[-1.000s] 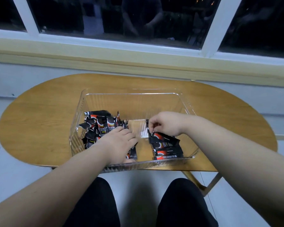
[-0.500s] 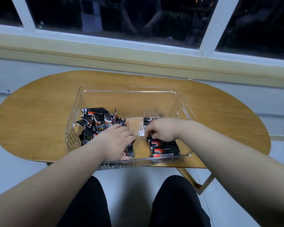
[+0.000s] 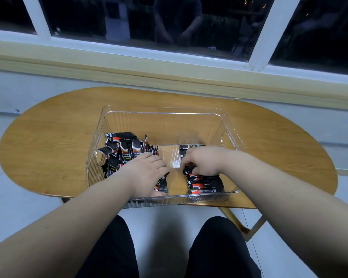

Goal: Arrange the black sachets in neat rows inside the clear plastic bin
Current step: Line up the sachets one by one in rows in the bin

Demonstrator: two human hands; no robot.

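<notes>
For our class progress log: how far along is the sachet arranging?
Done: one flat row of sachets lies at the right of the clear plastic bin. In hand: the right hand pinches another sachet over that row. Left: the jumbled pile under the left hand.

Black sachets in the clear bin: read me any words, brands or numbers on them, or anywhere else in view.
On the row of sachets: white print lines and a red-and-white logo, too blurred to read.
On the loose pile of sachets: white and yellow-green print, too small to read.
On the clear bin and the table: no text visible.
</notes>
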